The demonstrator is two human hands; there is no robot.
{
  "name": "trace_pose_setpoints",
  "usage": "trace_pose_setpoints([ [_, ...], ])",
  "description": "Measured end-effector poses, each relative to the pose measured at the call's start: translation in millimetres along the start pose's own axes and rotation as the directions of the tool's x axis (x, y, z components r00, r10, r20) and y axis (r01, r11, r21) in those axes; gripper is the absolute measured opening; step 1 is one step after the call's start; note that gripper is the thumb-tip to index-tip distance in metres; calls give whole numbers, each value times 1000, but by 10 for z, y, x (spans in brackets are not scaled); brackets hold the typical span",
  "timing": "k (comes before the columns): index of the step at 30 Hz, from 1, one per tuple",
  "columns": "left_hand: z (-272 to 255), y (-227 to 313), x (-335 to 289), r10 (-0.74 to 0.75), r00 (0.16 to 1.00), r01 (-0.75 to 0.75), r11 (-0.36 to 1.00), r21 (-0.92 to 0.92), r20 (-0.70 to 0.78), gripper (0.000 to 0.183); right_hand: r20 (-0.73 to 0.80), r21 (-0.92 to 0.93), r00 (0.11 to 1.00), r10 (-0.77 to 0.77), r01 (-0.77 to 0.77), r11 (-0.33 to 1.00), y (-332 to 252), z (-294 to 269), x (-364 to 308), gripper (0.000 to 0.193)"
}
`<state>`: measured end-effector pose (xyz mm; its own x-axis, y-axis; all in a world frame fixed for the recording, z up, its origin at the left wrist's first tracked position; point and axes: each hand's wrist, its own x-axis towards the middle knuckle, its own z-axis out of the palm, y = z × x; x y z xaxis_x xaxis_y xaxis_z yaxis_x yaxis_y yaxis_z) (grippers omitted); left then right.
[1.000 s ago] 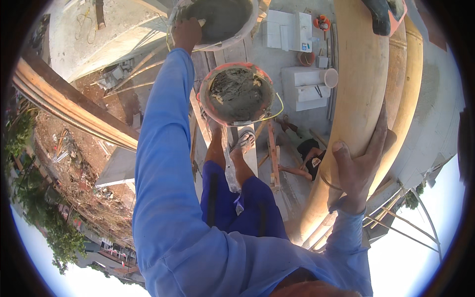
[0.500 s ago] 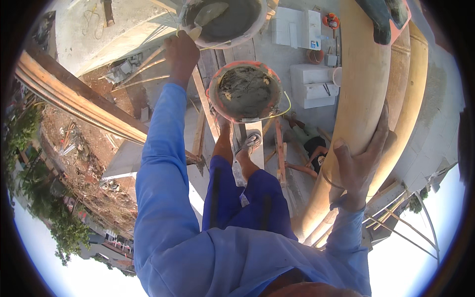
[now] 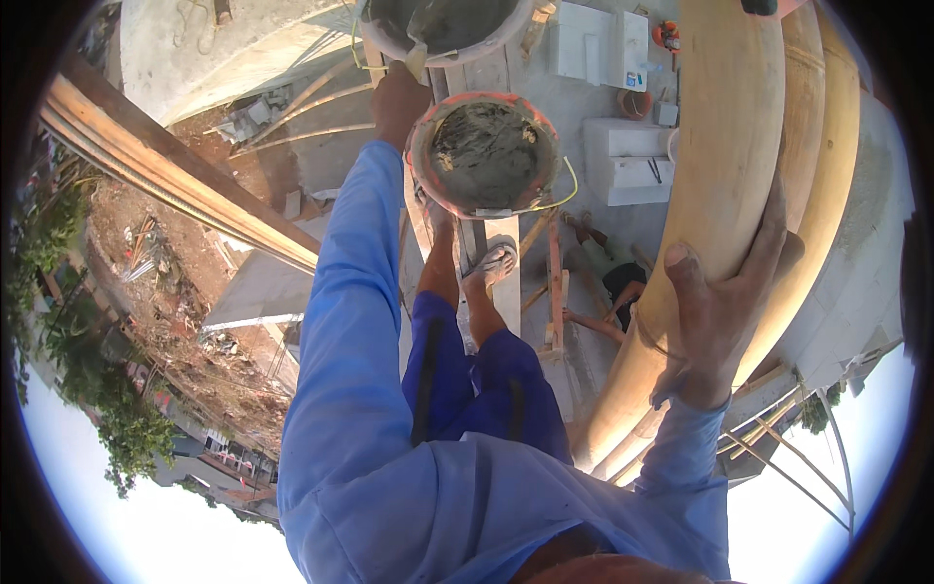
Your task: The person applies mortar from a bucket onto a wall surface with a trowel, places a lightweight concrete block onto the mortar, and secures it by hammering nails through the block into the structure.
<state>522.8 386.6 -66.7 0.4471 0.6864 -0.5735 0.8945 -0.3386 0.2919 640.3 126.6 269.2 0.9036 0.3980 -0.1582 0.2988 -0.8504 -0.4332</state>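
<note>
My left hand (image 3: 401, 105) is closed round the handle of a trowel (image 3: 418, 51). Its blade reaches into the grey mortar of the far bucket (image 3: 501, 47), partly cut off by the top edge. Nearer to me, an orange-rimmed bucket (image 3: 420, 180) holds thick grey mortar and has a yellow handle lying to its right. On the right, my right hand (image 3: 725, 302) grips a thick bamboo pole (image 3: 725, 146), thumb on the near face and fingers along its far side.
Under my sandalled feet run narrow wooden planks (image 3: 503, 292). Below right, another person (image 3: 623, 282) reaches an arm toward wooden framing (image 3: 556, 282). White blocks (image 3: 628, 161) lie on the grey floor. A long timber beam (image 3: 185, 175) slants along the left, above reddish rubble ground.
My left hand and the trowel have moved right and nearer the orange-rimmed bucket. The trowel blade stands steeper in the mortar. My right hand keeps its hold on the bamboo.
</note>
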Motion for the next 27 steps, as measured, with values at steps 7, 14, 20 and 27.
trace_pose_setpoints([
  [7,-119,-32,153,14,997,-27,986,162,82,35,32,-18,999,-42,42,999,111,-35,-10,102],
  [14,-187,-169,350,-5,993,-14,986,168,114,34,43,-58,996,-72,75,996,63,-49,20,103],
  [20,-196,-370,88,-9,998,22,976,-218,60,44,29,-60,999,-45,47,997,49,-13,-9,97],
  [27,105,-629,-153,13,1000,-4,864,-504,15,40,-258,52,909,-326,351,935,-518,348,-495,57],
])
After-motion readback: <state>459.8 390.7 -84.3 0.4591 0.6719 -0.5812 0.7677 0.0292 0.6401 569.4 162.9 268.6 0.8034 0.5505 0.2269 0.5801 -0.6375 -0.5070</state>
